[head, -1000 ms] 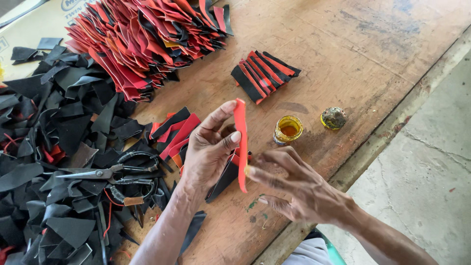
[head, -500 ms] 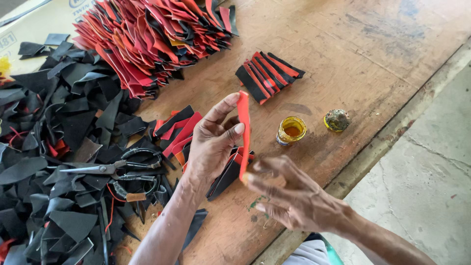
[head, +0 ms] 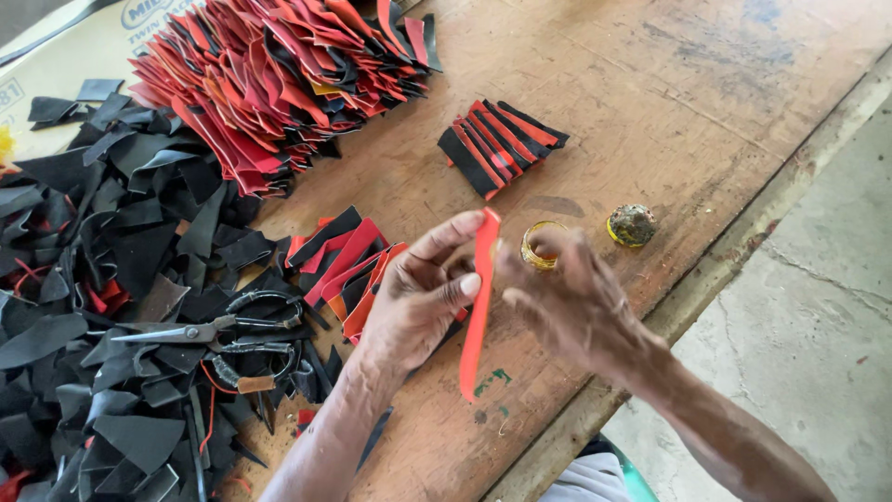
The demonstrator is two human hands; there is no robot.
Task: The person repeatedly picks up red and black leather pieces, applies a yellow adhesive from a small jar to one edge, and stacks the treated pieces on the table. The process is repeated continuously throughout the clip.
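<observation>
My left hand (head: pixel 418 297) pinches a long, narrow red strip (head: pixel 478 316) between thumb and fingers, holding it upright on edge above the wooden table (head: pixel 669 112). My right hand (head: pixel 567 302) reaches forward just right of the strip, fingers over a small open tin with a yellow rim (head: pixel 534 244); whether they touch its contents is hidden. A small dirty lid (head: pixel 632 225) lies to the tin's right.
A fanned group of red and black strips (head: pixel 500 144) lies beyond the tin. A big heap of red pieces (head: pixel 279 84) sits at the back, black scraps (head: pixel 102 307) and scissors (head: pixel 209 330) on the left. More strips (head: pixel 344 260) lie by my left wrist. The table edge runs diagonally at right.
My right hand has moved up from below the strip's lower end to the tin. My left hand keeps the strip, now a little lower and more upright.
</observation>
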